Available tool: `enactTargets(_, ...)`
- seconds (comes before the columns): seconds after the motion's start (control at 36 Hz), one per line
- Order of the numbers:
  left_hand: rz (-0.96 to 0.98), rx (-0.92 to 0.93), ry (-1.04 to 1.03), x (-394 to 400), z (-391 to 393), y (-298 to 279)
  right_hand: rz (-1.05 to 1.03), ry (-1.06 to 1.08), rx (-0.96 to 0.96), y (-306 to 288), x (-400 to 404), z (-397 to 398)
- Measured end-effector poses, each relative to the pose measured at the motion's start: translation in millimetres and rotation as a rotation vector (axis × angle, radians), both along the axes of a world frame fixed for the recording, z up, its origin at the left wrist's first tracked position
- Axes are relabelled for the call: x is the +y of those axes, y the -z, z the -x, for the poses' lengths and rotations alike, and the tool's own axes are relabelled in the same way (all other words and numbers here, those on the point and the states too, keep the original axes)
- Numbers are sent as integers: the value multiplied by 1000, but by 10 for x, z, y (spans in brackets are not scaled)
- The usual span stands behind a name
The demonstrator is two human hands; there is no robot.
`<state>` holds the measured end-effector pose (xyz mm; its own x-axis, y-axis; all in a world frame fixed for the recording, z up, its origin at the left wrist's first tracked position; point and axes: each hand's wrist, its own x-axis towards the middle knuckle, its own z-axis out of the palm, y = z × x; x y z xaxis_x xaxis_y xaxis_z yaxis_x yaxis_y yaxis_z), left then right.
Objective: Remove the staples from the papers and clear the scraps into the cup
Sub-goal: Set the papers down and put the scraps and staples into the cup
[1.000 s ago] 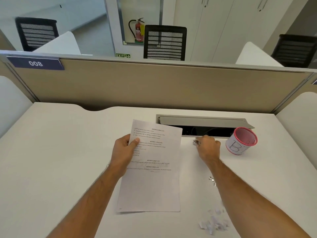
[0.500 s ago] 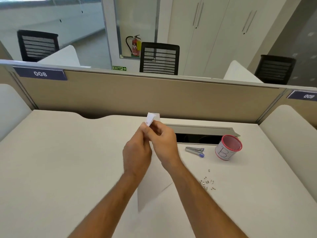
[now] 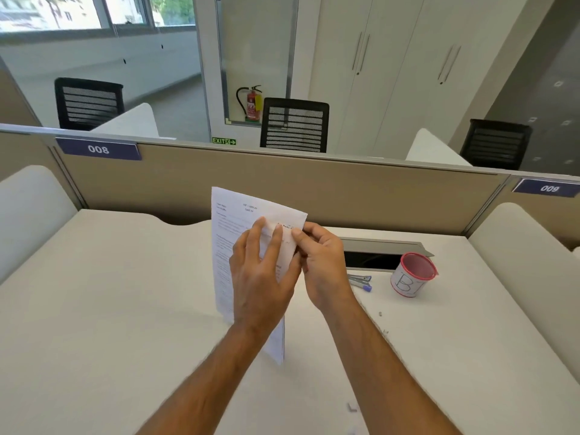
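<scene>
1 head-worn view, forward and down, close over the desk (image 3: 125, 309).

One cup (image 3: 413, 274), three chairs (image 3: 294, 125), two hands (image 3: 262, 277).
</scene>
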<state>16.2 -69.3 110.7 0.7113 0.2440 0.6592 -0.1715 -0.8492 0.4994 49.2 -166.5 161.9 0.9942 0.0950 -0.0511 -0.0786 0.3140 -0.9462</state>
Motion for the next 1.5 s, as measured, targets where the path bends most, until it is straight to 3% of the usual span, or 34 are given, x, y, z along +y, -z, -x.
enactTargets(0.44,-44,-23,1,-16,54,48,-117,-84,104,-4,-87,21)
enactTargets(1.0,20,85,83,29,30,197,63,69,44,103,13,-69)
enactTargets(1.5,466,208,15,309,-150,91,-45,177,17,115,37,-264)
